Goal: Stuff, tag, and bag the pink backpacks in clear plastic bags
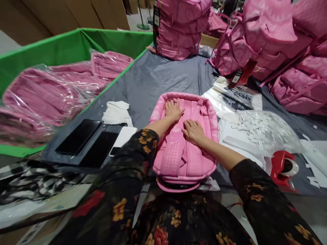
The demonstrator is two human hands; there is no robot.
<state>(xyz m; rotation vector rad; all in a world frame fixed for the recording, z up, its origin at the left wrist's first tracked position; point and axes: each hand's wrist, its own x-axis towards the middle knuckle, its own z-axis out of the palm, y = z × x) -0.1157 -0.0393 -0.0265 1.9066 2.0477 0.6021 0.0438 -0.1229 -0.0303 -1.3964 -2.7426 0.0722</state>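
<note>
- Backpack point(180, 144): pink, lying strap side up on the dark surface point(138, 78), directly in front of the person and close to the near edge.
- Left hand point(174, 110): palm down on the upper left part of the backpack, fingers spread; no pinch observed.
- Right hand point(194, 132): laid on the straps right of centre, slightly nearer the person, fingers extended and a little apart; hands well apart from pinching anything and not touching each other.
- Left of the backpack: a crumpled white cloth point(116, 112), a white phone point(125, 137) and two black-screened devices point(89, 143) side by side.
- Right of the backpack: a clear bag of small white pieces point(263, 129), with printed plastic bags point(237, 97) just beyond it.
- Nearer on the right: a red tape dispenser point(279, 165) bearing a pale roll.
- Far side of the surface: a stack of pink packs point(181, 30), a black tag hanging at its left side.
- Far right: a larger heap of pink packs point(268, 37), another tag at its front.
- Far left: a green bin point(114, 44) holding pink packs in clear wrap point(43, 95).
- Behind the bin: brown cardboard point(84, 13).
</note>
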